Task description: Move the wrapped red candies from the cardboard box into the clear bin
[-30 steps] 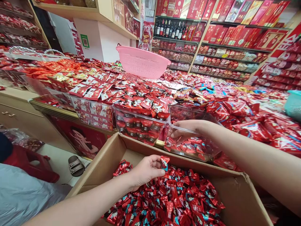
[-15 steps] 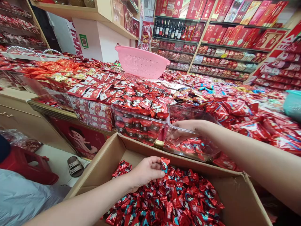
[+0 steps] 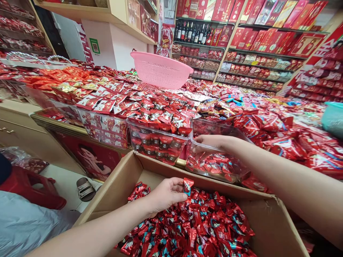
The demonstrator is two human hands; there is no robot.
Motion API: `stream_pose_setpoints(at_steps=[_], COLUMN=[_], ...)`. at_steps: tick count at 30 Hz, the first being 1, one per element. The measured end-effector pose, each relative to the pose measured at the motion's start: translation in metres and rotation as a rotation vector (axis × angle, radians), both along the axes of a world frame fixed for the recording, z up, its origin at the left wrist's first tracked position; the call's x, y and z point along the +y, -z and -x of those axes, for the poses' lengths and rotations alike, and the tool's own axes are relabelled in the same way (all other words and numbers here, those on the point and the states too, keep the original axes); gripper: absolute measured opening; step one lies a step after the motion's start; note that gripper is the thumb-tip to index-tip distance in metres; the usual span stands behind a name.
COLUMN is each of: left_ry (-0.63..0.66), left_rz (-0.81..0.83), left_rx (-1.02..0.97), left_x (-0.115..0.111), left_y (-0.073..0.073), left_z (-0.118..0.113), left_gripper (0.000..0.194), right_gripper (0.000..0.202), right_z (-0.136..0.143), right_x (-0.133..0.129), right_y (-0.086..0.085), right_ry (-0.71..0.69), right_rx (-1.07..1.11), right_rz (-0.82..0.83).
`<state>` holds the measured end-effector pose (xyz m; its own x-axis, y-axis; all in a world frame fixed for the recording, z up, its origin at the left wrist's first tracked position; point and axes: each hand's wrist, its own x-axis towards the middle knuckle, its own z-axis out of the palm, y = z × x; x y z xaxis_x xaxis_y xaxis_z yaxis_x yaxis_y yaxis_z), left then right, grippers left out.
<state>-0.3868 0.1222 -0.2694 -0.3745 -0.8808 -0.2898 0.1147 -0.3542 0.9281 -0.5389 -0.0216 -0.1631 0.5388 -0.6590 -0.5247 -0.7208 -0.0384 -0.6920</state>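
Note:
My left hand is over the open cardboard box, thumb and fingers pinching one red-and-teal wrapped candy. Beneath it, many matching candies lie heaped in the box. My right hand reaches down into a clear plastic bin just beyond the box's far wall. Similar red candies cover the lower part of that bin. The right fingertips are blurred behind the clear wall, so whether they grip a candy cannot be made out.
To the left of that bin stands a clear bin of dark-and-red packets. A pink colander rests on the candy display behind. At the right edge sits a teal basket. A red stool and a sandal are on the floor.
My right hand has shifted slightly within the clear bin. The left hand keeps its pinch on the candy, which has turned slightly; otherwise the scene looks the same.

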Motion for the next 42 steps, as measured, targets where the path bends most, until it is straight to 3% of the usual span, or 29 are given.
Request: stream_pose_setpoints(at_steps=[5,9,12,14,18,21,23,25,27,30,32,34,37,42], left_ry=[0.032,0.109,0.133,0.143,0.252,0.281,0.272,0.247,0.201,0.143,0.142,0.17,0.222,0.254], left_rz=[0.071,0.185,0.204,0.206,0.19,0.104,0.047,0.004,-0.02,-0.007,-0.003,-0.009,0.046,0.15], left_rx=[-0.017,-0.028,-0.055,-0.086,-0.032,-0.011,-0.02,0.026,0.087,0.07,0.018,-0.042,-0.166,-0.321], left_x=[0.002,0.004,0.005,0.007,0.012,0.017,0.019,0.02,0.018,0.014,0.013,0.013,0.016,0.019], left_y=[-0.005,-0.01,-0.013,-0.017,-0.025,-0.03,-0.034,-0.036,-0.038,-0.034,-0.028,-0.022,-0.014,-0.009], left_z=[0.001,0.0,-0.001,-0.003,-0.002,0.002,0.004,0.004,0.003,0.0,0.0,0.001,0.004,0.003], left_gripper=[0.034,0.026,0.025,0.025,0.021,0.02,0.023,0.03,0.037,0.037,0.029,0.02,0.017,0.021], right_gripper=[0.003,0.009,0.015,0.016,0.016,0.015,0.011,0.011,0.011,0.009,0.015,0.013,0.012,0.015], right_z=[-0.003,-0.001,0.001,0.004,0.012,0.018,0.022,0.027,0.035,0.049,0.053,0.051,0.041,0.033], right_x=[-0.005,-0.001,0.033,0.07,0.141,0.165,0.169,0.166,0.155,0.116,0.08,0.044,0.005,-0.019], right_y=[-0.001,-0.021,-0.039,-0.04,-0.005,0.024,0.026,0.01,-0.019,-0.063,-0.077,-0.075,-0.054,-0.021], right_ry=[0.04,0.103,0.09,-0.073,-0.456,-0.55,-0.556,-0.538,-0.421,-0.039,0.15,0.165,0.069,0.065], right_rx=[0.032,0.022,0.006,-0.026,-0.006,0.119,0.175,0.164,0.127,0.259,0.519,0.707,0.876,0.997], right_rz=[0.231,0.551,0.936,1.101,0.938,0.912,0.924,0.971,1.117,1.377,1.285,1.04,0.729,0.419])
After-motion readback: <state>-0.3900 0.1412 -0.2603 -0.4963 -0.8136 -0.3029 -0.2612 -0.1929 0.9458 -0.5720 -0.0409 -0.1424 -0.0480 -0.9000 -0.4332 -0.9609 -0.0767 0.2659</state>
